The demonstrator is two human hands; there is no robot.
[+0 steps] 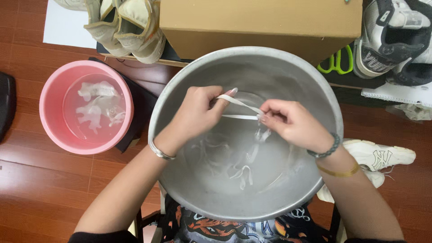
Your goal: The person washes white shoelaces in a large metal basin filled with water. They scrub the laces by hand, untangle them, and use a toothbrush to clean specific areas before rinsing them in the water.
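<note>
Reddish wood floor (pixel 36 189). Far left of the left hand: one pink bucket (pixel 49 121), water and pale cloth inside. One metal basin (pixel 180 198) under both hands. Left hand (pixel 198 112) and right hand (pixel 290 121) each pinch one white shoelace (pixel 240 104), stretched between them above the water. Beyond the hands: one cardboard box (pixel 261 22), green scissors (pixel 336 62), sneakers on both sides. One white sneaker (pixel 382 155) just right of the right hand.

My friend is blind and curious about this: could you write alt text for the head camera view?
Two bare hands stretch a white shoelace over a large metal basin of water, the left hand and right hand each pinching it. More laces lie in the water. A pink bucket with soaking white laces, sneakers and a cardboard box sit around it on the wooden floor.
</note>
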